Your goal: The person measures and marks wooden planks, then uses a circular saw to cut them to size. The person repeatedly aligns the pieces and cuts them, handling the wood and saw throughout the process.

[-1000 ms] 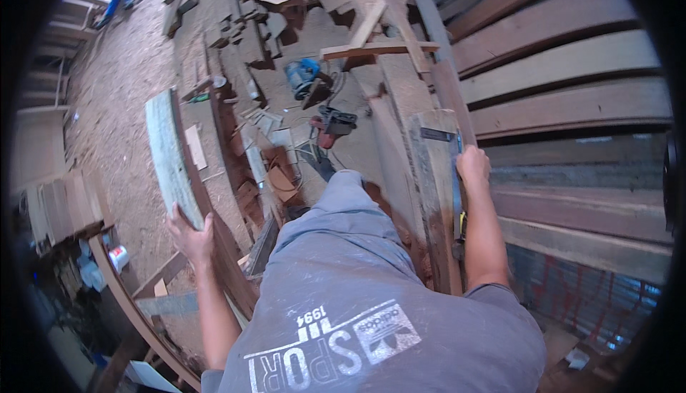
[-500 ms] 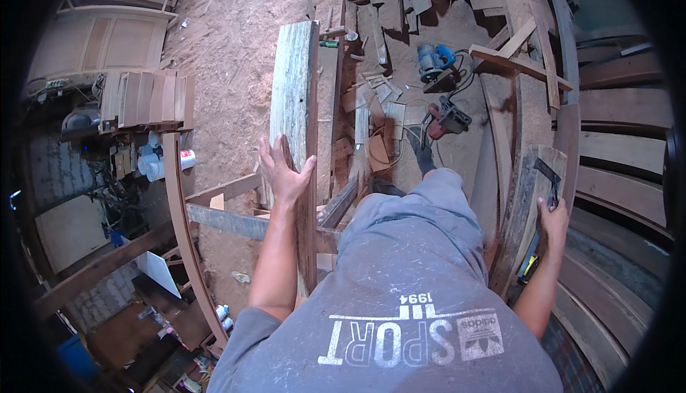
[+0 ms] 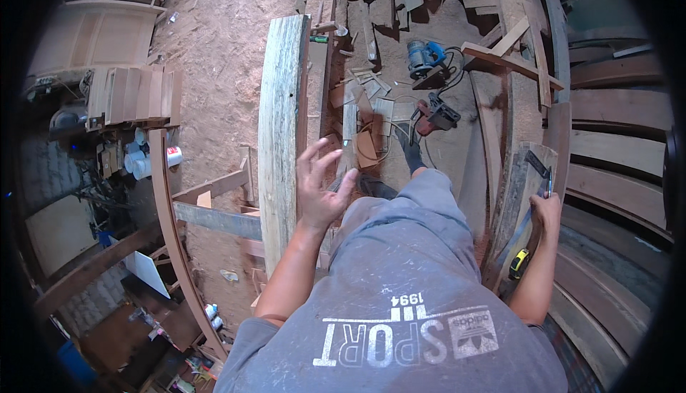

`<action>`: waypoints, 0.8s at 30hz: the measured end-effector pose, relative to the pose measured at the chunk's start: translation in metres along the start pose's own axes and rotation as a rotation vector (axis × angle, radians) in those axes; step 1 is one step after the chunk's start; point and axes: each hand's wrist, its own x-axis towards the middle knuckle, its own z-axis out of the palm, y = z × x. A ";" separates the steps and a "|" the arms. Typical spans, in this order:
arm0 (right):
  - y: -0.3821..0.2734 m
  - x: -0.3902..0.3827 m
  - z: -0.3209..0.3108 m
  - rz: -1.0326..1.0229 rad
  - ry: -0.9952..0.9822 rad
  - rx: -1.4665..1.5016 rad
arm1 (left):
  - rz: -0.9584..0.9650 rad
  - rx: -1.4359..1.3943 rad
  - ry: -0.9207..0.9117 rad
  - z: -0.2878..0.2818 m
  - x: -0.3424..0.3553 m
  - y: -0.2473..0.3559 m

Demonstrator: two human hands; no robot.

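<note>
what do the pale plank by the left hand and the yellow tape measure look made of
Pale plank: wood, apparently unvarnished, with streaky grain, dull surface. Tape measure: probably a plastic case, from its bright yellow and black colouring; gloss unclear.

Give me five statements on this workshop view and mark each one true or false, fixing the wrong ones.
1. The left hand is open and holds nothing. True.
2. The yellow-and-black tape measure lies beside the left forearm. False: the tape measure lies beside the right forearm.
3. The long pale plank is to the left of the blue power tool. True.
4. The black L-shaped tool rests on the long pale plank. False: the black L-shaped tool is on the board by the right hand.
5. The red-and-black power tool is on the ground. True.
</note>
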 end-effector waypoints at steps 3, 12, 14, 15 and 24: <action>-0.051 -0.021 -0.018 0.062 -0.085 0.028 | 0.025 -0.082 -0.104 0.011 -0.005 0.005; -0.149 -0.079 0.033 -0.570 -0.290 0.437 | 0.184 -0.085 -0.240 0.024 0.019 0.049; -0.219 -0.117 0.024 -0.974 -0.503 0.416 | 0.185 0.250 -0.265 0.014 0.034 0.067; -0.243 -0.132 0.032 -1.076 -0.597 0.512 | 0.188 0.328 -0.302 0.011 0.036 0.063; -0.350 -0.185 0.119 -1.391 -0.664 0.840 | -0.227 0.186 -0.227 -0.046 -0.026 -0.013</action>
